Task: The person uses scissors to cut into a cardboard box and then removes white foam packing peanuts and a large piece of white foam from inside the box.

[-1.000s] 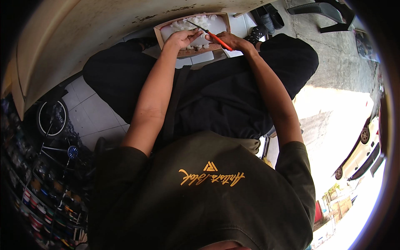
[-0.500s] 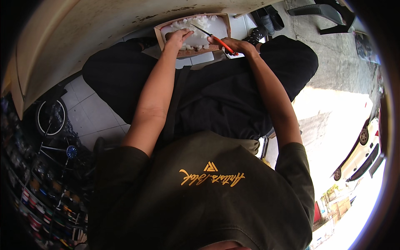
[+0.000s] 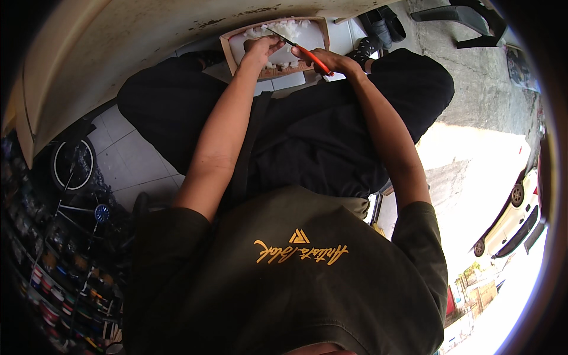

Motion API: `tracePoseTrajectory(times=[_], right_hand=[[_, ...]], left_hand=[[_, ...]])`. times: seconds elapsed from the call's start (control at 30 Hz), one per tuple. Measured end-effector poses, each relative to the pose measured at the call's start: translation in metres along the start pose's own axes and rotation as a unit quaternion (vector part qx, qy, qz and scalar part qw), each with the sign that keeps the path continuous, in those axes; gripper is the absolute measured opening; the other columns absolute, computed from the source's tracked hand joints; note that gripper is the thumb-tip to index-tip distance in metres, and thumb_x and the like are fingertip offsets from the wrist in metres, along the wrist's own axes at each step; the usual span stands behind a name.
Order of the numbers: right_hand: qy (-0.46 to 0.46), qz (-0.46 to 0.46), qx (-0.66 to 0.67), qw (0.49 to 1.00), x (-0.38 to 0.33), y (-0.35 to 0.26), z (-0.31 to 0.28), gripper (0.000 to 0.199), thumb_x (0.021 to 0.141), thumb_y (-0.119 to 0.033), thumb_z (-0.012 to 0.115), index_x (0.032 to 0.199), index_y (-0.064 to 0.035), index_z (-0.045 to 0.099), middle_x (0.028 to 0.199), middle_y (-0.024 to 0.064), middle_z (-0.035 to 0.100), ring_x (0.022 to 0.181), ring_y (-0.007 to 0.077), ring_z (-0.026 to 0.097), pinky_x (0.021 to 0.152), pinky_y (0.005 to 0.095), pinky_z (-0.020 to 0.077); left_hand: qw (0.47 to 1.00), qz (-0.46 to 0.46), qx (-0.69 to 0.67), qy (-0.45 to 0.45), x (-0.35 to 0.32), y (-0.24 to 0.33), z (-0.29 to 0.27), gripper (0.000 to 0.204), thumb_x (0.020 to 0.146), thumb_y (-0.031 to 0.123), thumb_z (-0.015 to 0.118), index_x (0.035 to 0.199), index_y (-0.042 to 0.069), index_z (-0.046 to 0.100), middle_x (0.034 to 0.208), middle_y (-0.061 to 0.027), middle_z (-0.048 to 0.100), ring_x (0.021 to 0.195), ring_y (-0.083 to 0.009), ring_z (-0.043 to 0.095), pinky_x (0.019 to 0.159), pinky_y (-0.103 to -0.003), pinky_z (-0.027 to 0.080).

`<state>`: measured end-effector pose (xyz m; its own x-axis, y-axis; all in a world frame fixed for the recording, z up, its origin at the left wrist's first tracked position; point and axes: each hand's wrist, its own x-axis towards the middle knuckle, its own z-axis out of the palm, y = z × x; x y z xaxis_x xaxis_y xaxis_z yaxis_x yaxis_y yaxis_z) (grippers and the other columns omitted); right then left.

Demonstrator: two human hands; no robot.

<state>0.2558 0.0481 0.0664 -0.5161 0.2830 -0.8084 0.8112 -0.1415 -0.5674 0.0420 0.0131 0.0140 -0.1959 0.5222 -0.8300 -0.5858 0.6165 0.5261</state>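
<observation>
My right hand (image 3: pixel 336 61) grips orange-handled scissors (image 3: pixel 315 60), with the dark, narrow blades pointing away and to the left over a shallow cardboard box (image 3: pixel 226 52). Close beside the blades, my left hand (image 3: pixel 264 47) has its fingers drawn together; whatever they pinch is too small to make out. Small white scraps (image 3: pixel 289 28) lie heaped at the far side of the box, on a smooth white surface (image 3: pixel 310 39). More white bits line its near edge, partly behind my left hand.
My crossed legs in dark trousers (image 3: pixel 319 127) flank the box. A pale, stained panel (image 3: pixel 148 41) rises just beyond it. Dark sandals (image 3: pixel 378 29) sit at the far right, near a black curved frame (image 3: pixel 455 18). A small spoked wheel (image 3: pixel 73 164) stands at the left.
My left hand has shifted right and slightly farther away, closer to the blades. The scissors have moved a little to the left and away, their tip now beyond my left fingers.
</observation>
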Motion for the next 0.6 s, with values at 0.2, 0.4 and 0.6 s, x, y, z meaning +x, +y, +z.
tracePoseTrajectory(times=[0.2, 0.4, 0.6], right_hand=[[0.017, -0.01, 0.002, 1.0, -0.026, -0.017, 0.003, 0.09, 0.075, -0.098, 0.041, 0.07, -0.009, 0.053, 0.052, -0.0038, 0.034, 0.046, 0.0107, 0.039, 0.045, 0.0325, 0.0291], [0.008, -0.073, -0.031, 0.997, -0.02, -0.012, 0.002, 0.085, 0.085, -0.089, 0.042, 0.06, -0.0082, 0.05, 0.05, -0.0025, 0.034, 0.045, 0.012, 0.04, 0.045, 0.0344, 0.0315], [0.047, -0.08, -0.108, 0.99, 0.017, 0.019, 0.005, 0.096, 0.084, -0.088, 0.042, 0.058, 0.0026, 0.057, 0.05, 0.0073, 0.043, 0.051, 0.0206, 0.051, 0.059, 0.0432, 0.0451]], left_hand=[[0.999, -0.042, 0.005, 0.025, -0.013, 0.0, 0.0, 0.019, 0.087, -0.017, 0.062, 0.105, -0.015, 0.06, 0.101, -0.0215, 0.069, 0.079, -0.0339, 0.072, 0.07, -0.036, 0.069], [0.992, -0.094, -0.086, 0.018, 0.003, -0.015, -0.012, 0.022, 0.088, -0.018, 0.061, 0.109, -0.015, 0.056, 0.103, -0.0222, 0.067, 0.081, -0.0348, 0.072, 0.075, -0.036, 0.069], [0.995, -0.075, -0.067, 0.022, -0.006, -0.014, -0.006, 0.019, 0.09, -0.017, 0.058, 0.108, -0.014, 0.055, 0.102, -0.0205, 0.066, 0.086, -0.0347, 0.071, 0.076, -0.036, 0.069]])
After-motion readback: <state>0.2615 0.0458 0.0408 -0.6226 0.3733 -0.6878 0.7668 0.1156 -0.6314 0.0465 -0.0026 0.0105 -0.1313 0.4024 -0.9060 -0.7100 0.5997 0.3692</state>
